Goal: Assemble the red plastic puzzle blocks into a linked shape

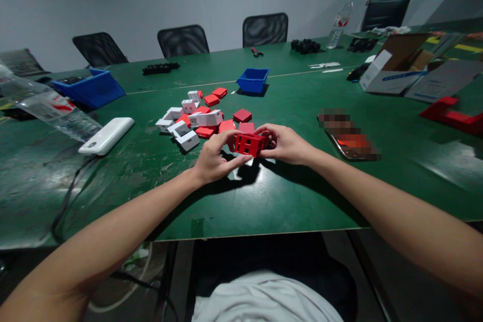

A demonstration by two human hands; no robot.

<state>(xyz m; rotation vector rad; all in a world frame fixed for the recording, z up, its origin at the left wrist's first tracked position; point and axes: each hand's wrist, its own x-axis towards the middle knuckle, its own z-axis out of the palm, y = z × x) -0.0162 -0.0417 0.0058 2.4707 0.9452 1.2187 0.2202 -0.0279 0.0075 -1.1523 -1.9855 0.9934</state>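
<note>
From where I stand, the person has both forearms over the green table (226,216); the left hand (217,158) pinches a red slotted block (249,145) between thumb and forefinger, along its top and bottom edges; the right hand (285,145) has its fingers closed on the block's other end, with something dark at their tips that I can't make out; the block sits between the two sets of fingers, its openings facing the person; just beyond the fingers lie flat red pieces (242,115), and off to their left these mingle with white brackets (188,141) in a loose spread; straight beyond, well apart from the fingers, stands a small blue bin (253,82); farther left of the fingers are a white power bank (106,136), a clear bottle (56,108) and a larger blue bin (94,89); right of the fingers a phone (345,148) lies on the table, its screen blurred; farther out that way come a red bracket (451,114) and an open carton (390,79).
</note>
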